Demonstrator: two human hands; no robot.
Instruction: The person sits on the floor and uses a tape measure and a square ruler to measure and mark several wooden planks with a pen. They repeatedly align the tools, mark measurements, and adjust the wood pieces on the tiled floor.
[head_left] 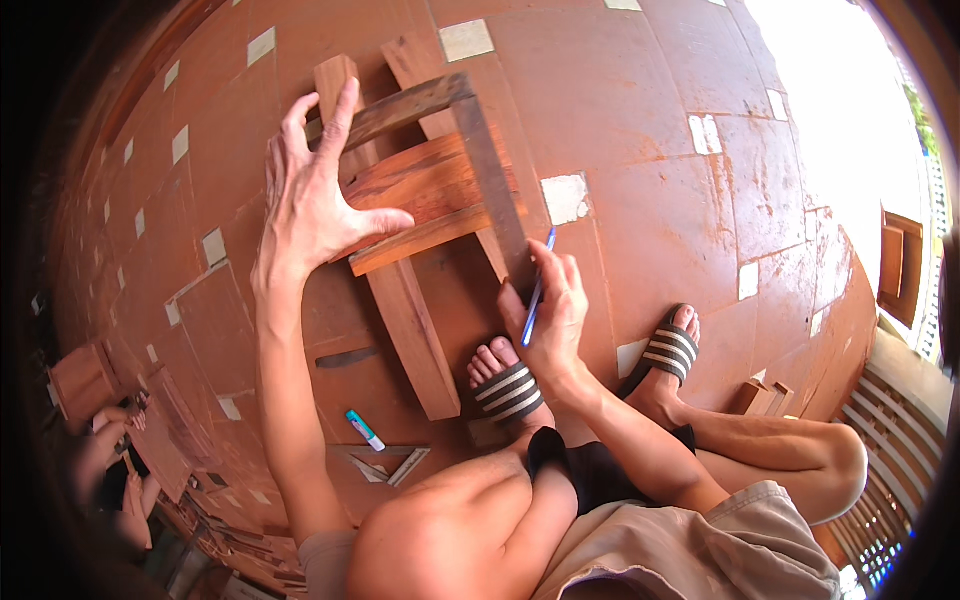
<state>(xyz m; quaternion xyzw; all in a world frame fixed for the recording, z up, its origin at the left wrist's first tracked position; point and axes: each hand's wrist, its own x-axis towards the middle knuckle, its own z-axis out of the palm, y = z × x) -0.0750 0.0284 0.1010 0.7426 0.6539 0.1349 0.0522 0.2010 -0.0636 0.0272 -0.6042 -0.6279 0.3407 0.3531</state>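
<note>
A reddish-brown wooden block (425, 180) lies across two wooden bars, one of them a long bar (415, 340). Over the block sits a dark L-shaped square (485, 165), its corner at the far right. My left hand (305, 195) is at the block's left end, fingers and thumb spread wide. The thumb lies along the near edge, and the fingers reach the square's far arm. My right hand (555, 315) pinches the near end of the square's other arm and holds a blue pen (538, 290) slanting upward between its fingers.
On the tiled floor (590, 90) lie a teal-and-white marker (365, 430), a triangular frame (405, 465) and a dark flat strip (346, 357). My sandalled feet are close on the right. Another person's hands (125, 420) work beside boards at far left. Small wood pieces (765, 398) lie right.
</note>
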